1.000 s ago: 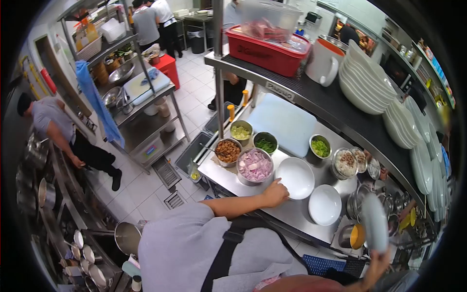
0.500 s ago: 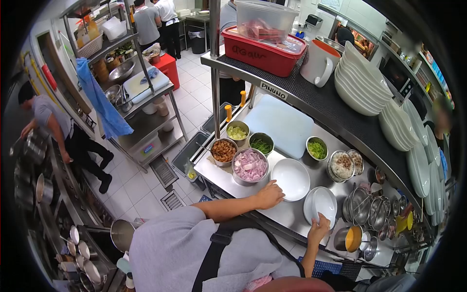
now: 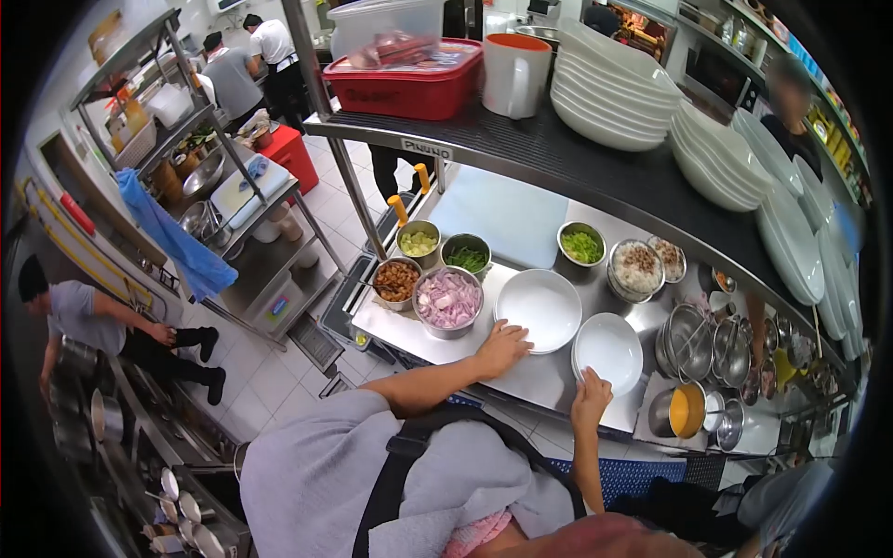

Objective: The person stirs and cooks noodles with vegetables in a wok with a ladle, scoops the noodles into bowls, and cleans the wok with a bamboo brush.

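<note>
On the steel counter, my left hand [image 3: 504, 351] holds the near-left rim of a wide white bowl [image 3: 539, 312], with its fingers spread along the edge. A smaller white bowl [image 3: 607, 353] stands just to the right. My right hand [image 3: 591, 400] pinches its near rim, thumb and fingers together. Both bowls look bare inside. Left of them is a metal bowl of chopped pink onion [image 3: 448, 299], with metal tubs of browned bits [image 3: 395, 280], pale green pieces [image 3: 418, 243] and green strips [image 3: 465, 253] close behind.
A white cutting board [image 3: 500, 214] lies at the back, beside chopped greens [image 3: 582, 244] and a white food bowl [image 3: 637, 268]. Metal bowls [image 3: 686, 341] and an orange-yellow container [image 3: 686, 409] are at right. A shelf [image 3: 558, 153] with stacked dishes overhangs the counter. Other people work at left and behind.
My view has shifted. The smaller bowl at right, tilted over another white dish before, now sits level, and my right hand has moved to its near rim. My left hand stays at the wide bowl.
</note>
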`<state>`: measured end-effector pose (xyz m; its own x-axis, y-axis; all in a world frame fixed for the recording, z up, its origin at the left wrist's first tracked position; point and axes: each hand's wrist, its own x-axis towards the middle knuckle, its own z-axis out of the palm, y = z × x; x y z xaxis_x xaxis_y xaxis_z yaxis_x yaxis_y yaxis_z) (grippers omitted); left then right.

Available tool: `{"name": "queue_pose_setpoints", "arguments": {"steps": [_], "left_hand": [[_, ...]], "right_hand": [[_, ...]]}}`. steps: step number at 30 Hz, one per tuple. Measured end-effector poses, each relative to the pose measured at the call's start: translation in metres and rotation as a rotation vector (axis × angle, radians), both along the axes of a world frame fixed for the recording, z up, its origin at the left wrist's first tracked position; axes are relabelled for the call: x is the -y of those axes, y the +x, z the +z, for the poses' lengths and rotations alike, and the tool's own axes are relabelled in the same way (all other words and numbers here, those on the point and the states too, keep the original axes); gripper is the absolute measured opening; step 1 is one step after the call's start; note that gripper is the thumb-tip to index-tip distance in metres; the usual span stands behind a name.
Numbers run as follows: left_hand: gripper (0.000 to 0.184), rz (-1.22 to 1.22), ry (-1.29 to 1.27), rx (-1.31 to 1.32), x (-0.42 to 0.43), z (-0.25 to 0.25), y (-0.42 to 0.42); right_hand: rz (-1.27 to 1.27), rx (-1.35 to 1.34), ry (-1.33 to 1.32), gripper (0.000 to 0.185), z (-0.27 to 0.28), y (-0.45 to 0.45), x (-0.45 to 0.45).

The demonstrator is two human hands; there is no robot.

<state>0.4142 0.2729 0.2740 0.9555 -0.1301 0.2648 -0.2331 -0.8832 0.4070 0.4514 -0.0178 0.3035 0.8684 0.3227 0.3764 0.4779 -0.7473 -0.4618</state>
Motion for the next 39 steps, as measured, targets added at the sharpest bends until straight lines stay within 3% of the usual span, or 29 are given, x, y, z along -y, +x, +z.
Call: {"name": "queue_pose_setpoints", "arguments": {"steps": [11,15,18,24,26,29,33,35,36,39], "left_hand": [[0.023,-0.013,0.273,-0.078,-0.006,0.045,-0.031],[0.022,-0.018,0.191,-0.048,-0.011,0.047,-0.032],[0.022,-0.041,0.154,-0.027,-0.017,0.039,-0.031],[0.030,-0.135,0.043,-0.155,-0.030,0.043,-0.022],[0.035,-0.181,-0.087,0.044,-0.029,0.062,-0.032],[0.045,-0.390,-0.300,0.116,-0.034,0.092,-0.040],[0.045,-0.726,-0.558,-0.168,-0.054,0.128,-0.059],[0.043,-0.801,-0.565,-0.353,-0.063,0.145,-0.067],[0.043,-0.841,-0.573,-0.452,-0.063,0.147,-0.073],[0.043,-1.020,-0.554,-0.244,-0.058,0.118,-0.085]], "right_hand": [[0.026,-0.048,-0.046,0.031,0.010,-0.013,0.002],[0.029,-0.091,-0.096,0.036,0.009,-0.012,0.004],[0.016,0.078,0.101,0.044,0.026,-0.016,-0.004],[-0.049,-0.137,0.468,0.042,0.071,-0.051,-0.039],[-0.067,-0.121,0.483,0.036,0.061,-0.063,-0.054],[-0.117,-0.364,0.353,0.034,0.049,-0.100,-0.068],[-0.040,-0.730,0.425,0.028,0.008,-0.164,-0.090],[0.059,-0.637,0.316,0.031,-0.040,-0.193,-0.087],[0.101,-0.596,0.257,0.033,-0.039,-0.205,-0.094],[-0.203,-0.941,0.376,0.040,0.010,-0.271,-0.146]]}}
